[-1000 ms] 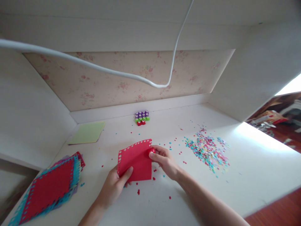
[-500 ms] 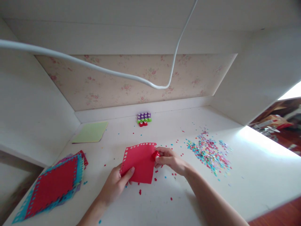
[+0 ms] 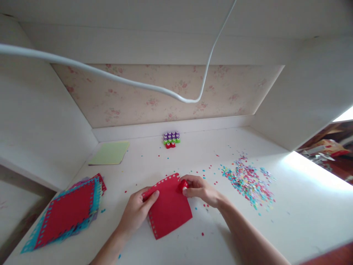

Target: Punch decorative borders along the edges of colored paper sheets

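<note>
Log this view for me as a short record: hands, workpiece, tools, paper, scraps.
Left hand: left hand grips red sheet at its left side, thumb on top
Right hand: right hand holds red punch at the sheet's right edge, near the top corner
Workpiece: holes along top and left edges
Other tools: punch cluster near the back; purple, green and red rows
Paper: punched stack at left, red on top; pale green paper beyond it
Scraps: multicoloured confetti heaped at right, strays around
</note>
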{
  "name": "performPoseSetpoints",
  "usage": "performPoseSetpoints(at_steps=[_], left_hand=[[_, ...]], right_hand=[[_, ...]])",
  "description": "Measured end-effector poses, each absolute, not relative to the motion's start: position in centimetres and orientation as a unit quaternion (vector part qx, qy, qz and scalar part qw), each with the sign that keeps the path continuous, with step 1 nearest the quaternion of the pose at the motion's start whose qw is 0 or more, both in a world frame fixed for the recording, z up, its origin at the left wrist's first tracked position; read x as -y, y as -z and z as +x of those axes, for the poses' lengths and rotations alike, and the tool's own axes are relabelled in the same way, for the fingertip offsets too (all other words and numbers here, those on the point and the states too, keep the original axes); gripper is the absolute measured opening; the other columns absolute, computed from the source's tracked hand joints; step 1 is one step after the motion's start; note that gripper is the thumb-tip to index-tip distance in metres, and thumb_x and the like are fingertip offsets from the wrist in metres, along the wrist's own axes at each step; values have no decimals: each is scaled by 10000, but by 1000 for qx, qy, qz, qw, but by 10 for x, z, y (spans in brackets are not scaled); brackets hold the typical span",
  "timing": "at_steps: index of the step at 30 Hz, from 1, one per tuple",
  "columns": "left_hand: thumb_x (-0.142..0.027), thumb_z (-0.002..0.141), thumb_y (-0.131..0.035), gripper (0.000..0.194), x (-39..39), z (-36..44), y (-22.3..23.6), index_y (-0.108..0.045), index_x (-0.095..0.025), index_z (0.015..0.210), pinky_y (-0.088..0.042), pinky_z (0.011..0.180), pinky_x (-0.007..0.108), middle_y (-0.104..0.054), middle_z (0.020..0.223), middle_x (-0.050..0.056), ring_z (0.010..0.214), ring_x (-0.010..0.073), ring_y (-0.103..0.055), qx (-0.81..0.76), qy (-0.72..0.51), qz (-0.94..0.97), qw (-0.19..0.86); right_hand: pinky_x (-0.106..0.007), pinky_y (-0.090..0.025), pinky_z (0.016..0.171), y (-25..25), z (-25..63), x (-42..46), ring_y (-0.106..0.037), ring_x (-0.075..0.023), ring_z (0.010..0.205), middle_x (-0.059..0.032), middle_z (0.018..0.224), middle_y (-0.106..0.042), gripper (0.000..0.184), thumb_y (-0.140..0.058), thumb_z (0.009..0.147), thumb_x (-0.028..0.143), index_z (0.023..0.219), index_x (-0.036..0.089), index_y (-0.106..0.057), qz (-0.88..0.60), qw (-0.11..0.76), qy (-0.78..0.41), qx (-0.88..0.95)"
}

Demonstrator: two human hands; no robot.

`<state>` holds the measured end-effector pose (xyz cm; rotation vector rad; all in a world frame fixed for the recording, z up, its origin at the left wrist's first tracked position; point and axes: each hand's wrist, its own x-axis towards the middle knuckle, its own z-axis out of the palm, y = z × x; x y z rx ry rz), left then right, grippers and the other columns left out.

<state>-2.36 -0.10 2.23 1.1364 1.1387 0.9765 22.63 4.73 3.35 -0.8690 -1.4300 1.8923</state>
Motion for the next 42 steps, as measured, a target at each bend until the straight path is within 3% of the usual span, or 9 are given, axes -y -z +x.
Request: performPoseSetpoints(at_steps=[4,11,16,19,24,28,32,37,42], left_hand=[[-434,871,-633,330,2,-20,-18,-690,-173,1064,-553,800,349,-747,1017,85,896,263,-698,-485,-436,483,585],[-456,853,-649,348,3,-21,-16,-688,-165,1042,-558,772,338,-749,1007,82,888,266,-699,-513,-452,473,556],[-445,850,-658,338,2,-21,-20,-690,-160,1028,-553,778,329,-753,981,72,867,252,-699,-512,-462,463,557],[-461,840,-664,345,1,-21,-22,-692,-160,1005,-552,752,317,-754,964,69,852,250,-699,-518,-460,460,556],[-497,815,-670,372,1,-21,-21,-694,-157,964,-551,747,327,-754,968,84,857,268,-700,-533,-446,458,554],[-467,832,-657,357,0,-24,-17,-669,-173,1033,-538,818,340,-742,1037,79,901,258,-692,-541,-440,461,548],[-414,837,-633,341,-4,-26,-12,-628,-182,1088,-522,862,346,-727,1080,67,970,257,-676,-555,-440,454,540],[-258,755,-674,458,-7,-27,-5,-561,-176,1191,-492,939,363,-700,1149,82,1055,263,-653,-551,-471,451,520],[-373,805,-688,399,-6,-28,-1,-562,-187,1135,-518,881,352,-700,1134,98,1034,269,-665,-509,-459,455,569]], right_hand=[[-236,-454,633,-29,226,-50,-583,-131,695,-14,812,-650,252,-726,768,263,1008,191,-698,-350,317,-698,538],[-280,-498,655,-24,226,-53,-626,-160,697,-31,764,-653,156,-679,794,291,898,178,-654,-313,381,-761,423],[-306,-512,689,-26,229,-57,-602,-146,727,-44,946,-640,136,-676,803,276,903,184,-670,-311,452,-730,407],[-280,-495,644,-27,230,-59,-570,-129,700,-29,926,-622,145,-688,807,294,914,195,-681,-321,494,-703,398],[-299,-492,678,-26,229,-60,-583,-132,697,-37,938,-644,244,-719,784,351,976,203,-686,-348,496,-683,408],[-319,-492,735,-19,229,-63,-608,-166,769,-28,846,-665,326,-762,737,392,984,187,-709,-473,480,-567,474],[-348,-509,789,-14,235,-68,-643,-177,814,-40,890,-700,540,-790,705,387,1180,184,-633,-509,488,-534,467],[-379,-515,905,-13,253,-73,-675,-193,927,-84,983,-718,473,-746,748,465,1097,161,-647,-507,513,-532,443],[-407,-501,943,-14,295,-93,-686,-216,951,-114,1034,-727,518,-764,733,445,1146,146,-675,-556,466,-502,470]])
